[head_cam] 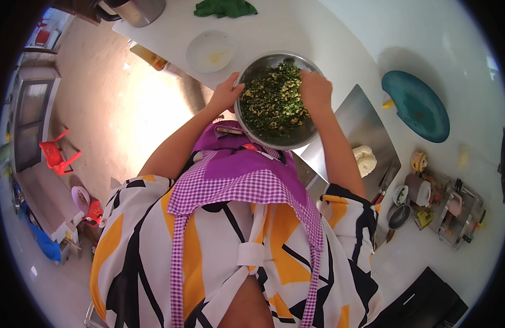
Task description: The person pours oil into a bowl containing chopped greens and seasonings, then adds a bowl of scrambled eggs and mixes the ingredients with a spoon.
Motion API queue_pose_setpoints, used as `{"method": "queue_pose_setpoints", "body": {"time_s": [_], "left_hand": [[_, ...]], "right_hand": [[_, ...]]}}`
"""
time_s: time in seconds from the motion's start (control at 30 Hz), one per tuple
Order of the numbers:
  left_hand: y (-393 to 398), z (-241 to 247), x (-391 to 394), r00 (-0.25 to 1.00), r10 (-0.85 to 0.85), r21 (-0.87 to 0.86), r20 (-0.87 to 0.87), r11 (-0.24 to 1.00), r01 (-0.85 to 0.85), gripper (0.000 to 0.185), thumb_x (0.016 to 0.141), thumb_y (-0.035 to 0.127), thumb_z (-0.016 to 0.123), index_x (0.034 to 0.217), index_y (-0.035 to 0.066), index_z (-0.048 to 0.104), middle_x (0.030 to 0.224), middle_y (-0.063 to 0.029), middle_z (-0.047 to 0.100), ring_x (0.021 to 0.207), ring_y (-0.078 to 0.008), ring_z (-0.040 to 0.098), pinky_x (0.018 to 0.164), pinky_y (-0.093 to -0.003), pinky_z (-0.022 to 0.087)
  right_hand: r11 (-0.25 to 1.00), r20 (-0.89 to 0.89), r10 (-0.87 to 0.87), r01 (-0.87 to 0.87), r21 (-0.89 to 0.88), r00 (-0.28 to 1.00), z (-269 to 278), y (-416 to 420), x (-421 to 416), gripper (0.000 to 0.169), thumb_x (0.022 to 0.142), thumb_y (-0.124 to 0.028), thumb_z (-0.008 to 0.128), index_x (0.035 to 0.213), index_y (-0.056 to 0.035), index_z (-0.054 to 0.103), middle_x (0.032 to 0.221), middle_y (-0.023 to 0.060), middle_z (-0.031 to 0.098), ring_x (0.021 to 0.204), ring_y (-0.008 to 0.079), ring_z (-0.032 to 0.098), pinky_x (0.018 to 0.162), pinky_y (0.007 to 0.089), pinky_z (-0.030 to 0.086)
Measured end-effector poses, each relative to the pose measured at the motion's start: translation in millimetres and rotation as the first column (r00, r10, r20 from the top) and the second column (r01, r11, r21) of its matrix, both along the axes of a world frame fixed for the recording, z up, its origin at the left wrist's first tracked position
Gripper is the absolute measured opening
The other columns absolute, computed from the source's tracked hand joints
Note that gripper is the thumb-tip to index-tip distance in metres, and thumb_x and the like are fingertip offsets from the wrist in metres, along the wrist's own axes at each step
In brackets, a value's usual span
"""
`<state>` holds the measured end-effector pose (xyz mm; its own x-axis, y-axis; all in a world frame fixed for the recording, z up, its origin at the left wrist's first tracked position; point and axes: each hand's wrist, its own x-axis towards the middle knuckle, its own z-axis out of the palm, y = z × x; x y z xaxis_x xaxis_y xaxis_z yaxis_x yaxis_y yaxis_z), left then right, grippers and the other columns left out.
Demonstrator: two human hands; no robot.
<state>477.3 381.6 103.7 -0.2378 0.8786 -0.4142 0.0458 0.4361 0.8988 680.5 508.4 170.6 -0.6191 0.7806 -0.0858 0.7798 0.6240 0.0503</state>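
Note:
A round metal bowl (279, 144) is held at the counter's edge, close to the purple apron (240, 164). Inside it lies a mix of chopped greens with pale yellowish bits (273, 98). My left hand (226, 95) grips the bowl's left rim, thumb on top. My right hand (317, 91) is at the bowl's right side, knuckles up with the fingers curled down over the food; whether it holds a utensil is hidden. To the right, a lump of pale dough (365, 160) rests on a metal sheet (355, 119).
A white plate (210, 52), a green cloth (225, 8) and a metal pot (141, 12) stand on the counter. A teal oval board (418, 107) leans at the right wall. A knife (387, 176), small pan (399, 216) and rack lie right. A red stool (59, 151) is left.

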Motion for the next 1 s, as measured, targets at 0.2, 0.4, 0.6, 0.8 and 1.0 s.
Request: {"method": "queue_pose_setpoints", "body": {"time_s": [0.2,0.4,0.6,0.8,1.0], "left_hand": [[0,-5,-3,0.999,-0.020,0.026,-0.034,0.999,0.020,0.035,0.087,0.019,0.051,0.121,0.011,0.044,0.060,-0.0130,0.059,0.042,-0.0220,0.059,0.036,-0.0318,0.047],[0,-5,-2,0.998,-0.014,0.028,-0.054,0.999,0.016,0.036,0.087,0.020,0.051,0.121,0.011,0.044,0.059,-0.0129,0.058,0.041,-0.0227,0.059,0.037,-0.0321,0.048],[-1,-5,-1,1.000,-0.005,0.035,-0.030,0.999,0.006,0.036,0.087,0.020,0.051,0.121,0.011,0.044,0.059,-0.0135,0.059,0.041,-0.0226,0.058,0.037,-0.0326,0.048],[-2,-1,-1,0.999,-0.012,0.021,-0.048,1.000,0.013,0.035,0.087,0.020,0.051,0.120,0.011,0.044,0.060,-0.0139,0.059,0.042,-0.0228,0.059,0.037,-0.0328,0.048],[0,-6,-1,0.999,-0.019,0.010,-0.036,1.000,0.019,0.036,0.089,0.022,0.051,0.123,0.013,0.043,0.063,-0.0095,0.061,0.043,-0.0185,0.059,0.036,-0.0290,0.047]], "right_hand": [[0.967,0.050,0.172,-0.159,-0.199,0.984,-7,-41,10,0.011,0.075,-0.009,0.055,0.080,-0.0064,0.064,0.074,0.0148,0.064,0.071,0.0307,0.065,0.061,0.0420,0.051],[0.998,-0.005,-0.055,0.054,-0.019,0.998,16,-1,24,0.013,0.074,-0.007,0.053,0.081,-0.0074,0.065,0.075,0.0154,0.065,0.071,0.0307,0.065,0.062,0.0427,0.052],[0.982,0.089,0.036,-0.018,-0.190,0.995,-4,-45,26,0.016,0.076,-0.008,0.051,0.085,-0.0092,0.064,0.076,0.0141,0.065,0.070,0.0321,0.065,0.060,0.0439,0.051],[0.987,-0.015,-0.161,0.160,-0.033,0.987,19,-22,37,0.017,0.080,-0.010,0.048,0.085,-0.0105,0.064,0.074,0.0150,0.064,0.071,0.0337,0.064,0.063,0.0425,0.051],[0.975,0.035,-0.122,0.126,-0.183,0.992,-13,-70,44,0.014,0.077,-0.008,0.049,0.081,-0.0077,0.062,0.071,0.0184,0.063,0.070,0.0357,0.064,0.062,0.0456,0.051]]}}
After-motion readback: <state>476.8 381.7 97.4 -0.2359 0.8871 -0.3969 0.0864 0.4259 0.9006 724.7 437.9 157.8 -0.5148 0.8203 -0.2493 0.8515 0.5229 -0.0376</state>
